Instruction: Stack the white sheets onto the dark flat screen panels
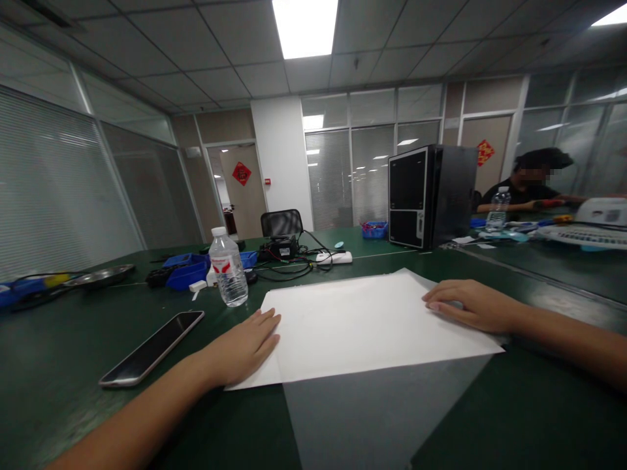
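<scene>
A large white sheet of paper [343, 329] lies on the green table in front of me. From under its near edge a grey, see-through sheet [362, 408] spreads toward me. My left hand [245, 349] lies flat on the paper's left edge, with its fingers stretched out and nothing held. On the right side, my right hand [470, 305] rests its fingertips on the paper, thumb a little apart from the fingers. It is open too. A smartphone [154, 349] with a dark screen lies left of my left hand.
A clear water bottle [229, 271] stands just beyond the paper's left corner. Behind it are blue bins [189, 271], black cables and a white power strip [334, 258]. A black computer tower [431, 196] stands at the back right. A person [531, 179] sits farther right.
</scene>
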A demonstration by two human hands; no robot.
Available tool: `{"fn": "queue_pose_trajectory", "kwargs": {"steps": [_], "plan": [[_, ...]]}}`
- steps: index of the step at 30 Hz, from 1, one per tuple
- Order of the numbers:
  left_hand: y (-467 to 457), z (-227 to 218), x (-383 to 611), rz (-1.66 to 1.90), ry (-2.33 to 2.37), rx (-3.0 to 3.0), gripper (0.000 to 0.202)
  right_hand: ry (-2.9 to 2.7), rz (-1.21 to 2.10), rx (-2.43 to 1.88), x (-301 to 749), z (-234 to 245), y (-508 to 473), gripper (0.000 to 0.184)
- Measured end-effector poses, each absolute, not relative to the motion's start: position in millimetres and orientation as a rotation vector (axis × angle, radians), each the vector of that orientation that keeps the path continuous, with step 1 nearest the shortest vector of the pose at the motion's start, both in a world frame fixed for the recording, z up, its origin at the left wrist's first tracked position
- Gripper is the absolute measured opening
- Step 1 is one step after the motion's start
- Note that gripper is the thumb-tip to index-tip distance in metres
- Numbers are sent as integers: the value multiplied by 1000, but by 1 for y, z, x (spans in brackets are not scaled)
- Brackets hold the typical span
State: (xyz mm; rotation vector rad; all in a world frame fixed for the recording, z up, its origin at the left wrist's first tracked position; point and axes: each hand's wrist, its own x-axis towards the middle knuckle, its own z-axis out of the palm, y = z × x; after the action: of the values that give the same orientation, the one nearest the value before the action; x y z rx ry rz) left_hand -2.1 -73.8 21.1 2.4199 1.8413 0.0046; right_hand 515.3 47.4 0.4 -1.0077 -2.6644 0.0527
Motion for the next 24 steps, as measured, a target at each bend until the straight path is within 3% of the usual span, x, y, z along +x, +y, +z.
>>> {"fn": "queue_pose_trajectory", "kwargs": {"steps": [13,24], "plan": [[-80,27,4,-39,1849,2420,74,-2581,-130,-1168,518,-3,52,56],[-78,26,1,-33,1848,2402,78,-2595,-118,-1138,520,-4,54,50]]}}
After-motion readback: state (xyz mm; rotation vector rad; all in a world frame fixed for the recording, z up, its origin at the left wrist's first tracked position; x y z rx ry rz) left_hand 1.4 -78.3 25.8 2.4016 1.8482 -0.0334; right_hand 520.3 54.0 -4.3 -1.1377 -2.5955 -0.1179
